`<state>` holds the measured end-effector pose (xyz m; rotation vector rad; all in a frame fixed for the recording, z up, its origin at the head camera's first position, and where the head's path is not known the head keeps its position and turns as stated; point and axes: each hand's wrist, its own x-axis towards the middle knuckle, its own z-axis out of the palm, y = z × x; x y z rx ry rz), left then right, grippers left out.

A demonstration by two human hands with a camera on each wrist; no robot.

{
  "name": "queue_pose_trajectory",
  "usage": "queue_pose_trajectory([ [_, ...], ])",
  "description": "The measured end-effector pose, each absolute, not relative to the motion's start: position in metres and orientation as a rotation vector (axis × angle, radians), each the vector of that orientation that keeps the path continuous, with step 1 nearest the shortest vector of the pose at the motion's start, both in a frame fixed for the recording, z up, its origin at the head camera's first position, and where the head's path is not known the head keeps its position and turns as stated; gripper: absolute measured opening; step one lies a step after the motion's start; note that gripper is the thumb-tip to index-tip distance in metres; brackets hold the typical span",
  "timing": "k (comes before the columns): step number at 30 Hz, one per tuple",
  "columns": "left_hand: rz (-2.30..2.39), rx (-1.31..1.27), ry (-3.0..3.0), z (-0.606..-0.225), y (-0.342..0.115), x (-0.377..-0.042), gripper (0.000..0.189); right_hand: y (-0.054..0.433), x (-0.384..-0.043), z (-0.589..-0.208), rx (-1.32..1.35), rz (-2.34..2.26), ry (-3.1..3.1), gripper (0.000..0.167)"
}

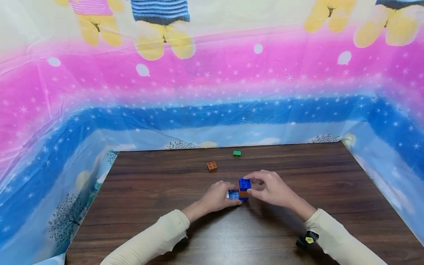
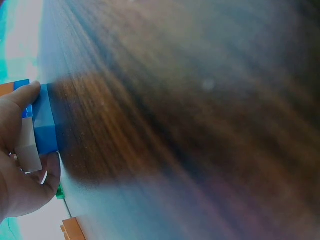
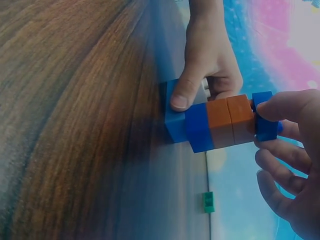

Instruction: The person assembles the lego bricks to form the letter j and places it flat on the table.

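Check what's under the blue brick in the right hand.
Two stacked orange bricks, then another blue brick, then a light-blue brick. The top blue brick's underside is hidden.

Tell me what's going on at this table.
A person is handling a tower of toy bricks. The right hand pinches the blue brick at the top, and a gap shows between it and the two orange bricks below. The left hand grips the light blue brick at the base. Farther back on the table, a loose orange brick and a green brick lie untouched.
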<state>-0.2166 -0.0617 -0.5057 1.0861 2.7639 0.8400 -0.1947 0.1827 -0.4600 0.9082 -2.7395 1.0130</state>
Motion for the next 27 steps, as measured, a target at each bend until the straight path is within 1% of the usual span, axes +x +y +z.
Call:
queue_pose_trajectory([
  [9, 0.843, 1.061, 2.76, -0.5058, -0.0606, -0.2162, 0.03, 0.1785, -0.1957, -0.4557, 0.926, 0.956, -2.745, 0.037],
  [27, 0.84, 1.075, 2.759, -0.5069, -0.0611, -0.2174, 0.032, 0.1789, -0.1989, -0.4574, 0.91, 1.013, -2.742, 0.035],
])
